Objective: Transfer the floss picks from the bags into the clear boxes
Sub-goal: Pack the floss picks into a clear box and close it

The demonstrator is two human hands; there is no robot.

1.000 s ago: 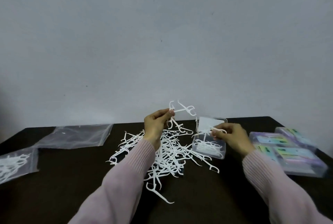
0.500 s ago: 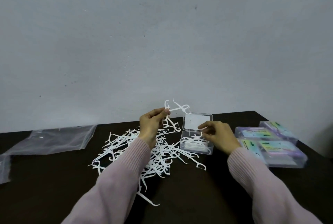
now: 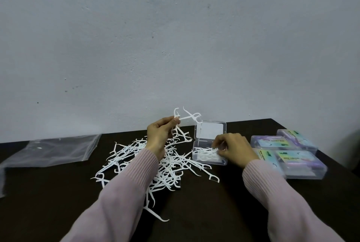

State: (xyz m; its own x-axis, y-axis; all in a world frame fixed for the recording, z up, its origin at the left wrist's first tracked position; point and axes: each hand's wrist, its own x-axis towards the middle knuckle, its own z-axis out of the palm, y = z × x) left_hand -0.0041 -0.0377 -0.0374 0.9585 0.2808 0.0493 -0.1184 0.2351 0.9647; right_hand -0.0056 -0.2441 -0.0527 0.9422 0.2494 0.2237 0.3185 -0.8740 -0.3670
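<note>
We are filling the open clear plastic box point(image 3: 210, 156): our right hand point(image 3: 231, 150) pinches white floss picks point(image 3: 204, 154) into it. Our left hand point(image 3: 161, 134) pinches a raised bunch of picks point(image 3: 187, 118). Next, we judge, that bunch must go over the box.

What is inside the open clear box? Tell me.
The open clear box holds a loose layer of white floss picks. The right hand covers its right side, so what lies there and the count cannot be seen.

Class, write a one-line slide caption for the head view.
Left hand holds floss picks aloft; right hand places one in the open clear box.
</note>
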